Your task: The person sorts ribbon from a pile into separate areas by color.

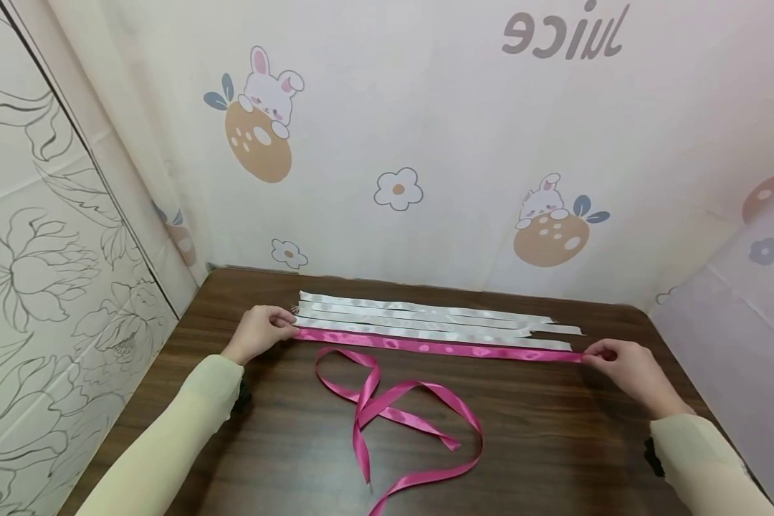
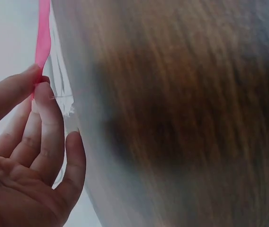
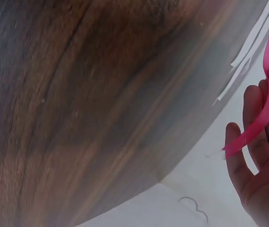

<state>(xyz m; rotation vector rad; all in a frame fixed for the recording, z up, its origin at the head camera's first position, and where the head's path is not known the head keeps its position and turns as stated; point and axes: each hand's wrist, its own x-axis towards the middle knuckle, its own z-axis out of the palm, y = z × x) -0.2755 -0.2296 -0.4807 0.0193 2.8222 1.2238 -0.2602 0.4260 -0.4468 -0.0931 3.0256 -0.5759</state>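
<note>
A pink satin ribbon [image 1: 426, 347] stretches straight between both hands in the head view, along the near side of several white ribbons [image 1: 413, 313] laid side by side. At its left end my left hand [image 1: 262, 333] pinches it between thumb and fingertips; the left wrist view shows the pink ribbon [image 2: 43, 35] rising from that pinch. My right hand [image 1: 632, 373] pinches the other end. In the right wrist view, a short frayed tail of the pink ribbon [image 3: 253, 132] hangs past the right thumb across the fingers.
Two more lengths of pink ribbon [image 1: 426, 476] lie loosely curled on the dark wooden table [image 1: 284, 444], nearer the body. Behind the table's far edge hangs a pale cloth [image 1: 355, 236] printed with rabbits and flowers. A flower-patterned panel [image 1: 39, 287] stands at the left.
</note>
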